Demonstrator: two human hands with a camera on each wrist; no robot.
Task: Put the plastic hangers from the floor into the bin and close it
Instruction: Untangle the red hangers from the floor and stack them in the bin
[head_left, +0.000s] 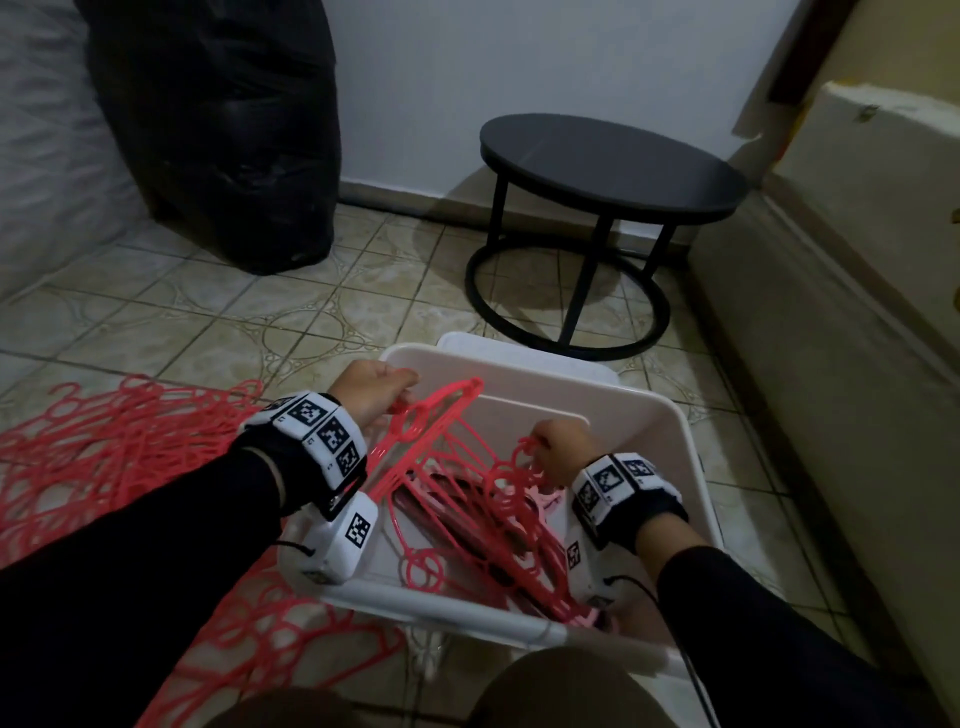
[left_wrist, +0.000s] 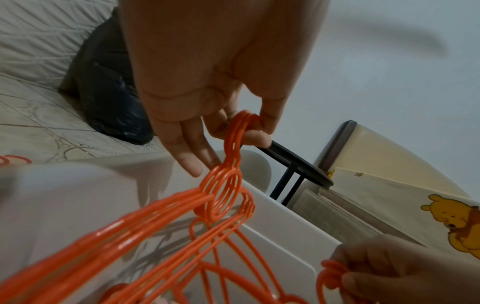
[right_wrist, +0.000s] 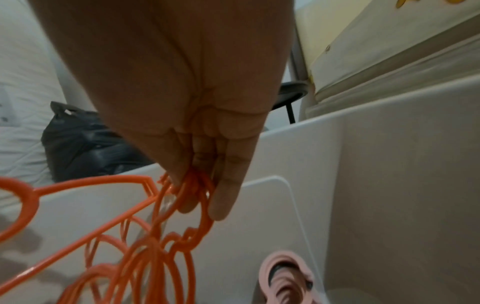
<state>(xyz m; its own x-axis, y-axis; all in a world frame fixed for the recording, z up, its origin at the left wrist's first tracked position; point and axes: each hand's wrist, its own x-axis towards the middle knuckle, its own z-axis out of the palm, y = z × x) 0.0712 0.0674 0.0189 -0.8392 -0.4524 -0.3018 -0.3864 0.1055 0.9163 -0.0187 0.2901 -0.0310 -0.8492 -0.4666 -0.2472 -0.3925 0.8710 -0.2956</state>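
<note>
Knees: two dark rounded shapes (head_left: 566, 691) at the bottom edge of the head view, closest to the camera, just in front of the bin's near rim.
Left hand: the left hand (head_left: 371, 391) is over the bin's left wall; its thumb and forefinger pinch the hooks of a small stack of hangers (left_wrist: 242, 127), with the other fingers (left_wrist: 187, 156) pointing down, nearly straight.
Right hand: the right hand (head_left: 558, 449) is inside the bin's opening, fingers pressed together round the loops of a second bunch of hangers (right_wrist: 192, 191).
Held hangers: both bunches are salmon-red plastic and slope down from the hands into the bin, their lower ends resting among the hangers already inside (head_left: 498, 545).
Bin: a white plastic bin (head_left: 670, 415) stands open on the tiled floor (head_left: 218, 317), with a few pale pink hangers (right_wrist: 283, 275) lying at its bottom.
Lid: a white panel (head_left: 524, 345) shows just behind the bin's far rim; whether it is attached cannot be told.
Hangers on floor: a wide spread of red hangers (head_left: 104, 447) lies to the left of the bin, partly under the left forearm.
Surroundings: a black round side table (head_left: 613, 166) stands beyond the bin, and a black bag (head_left: 223, 130) sits against the wall to the far left.
</note>
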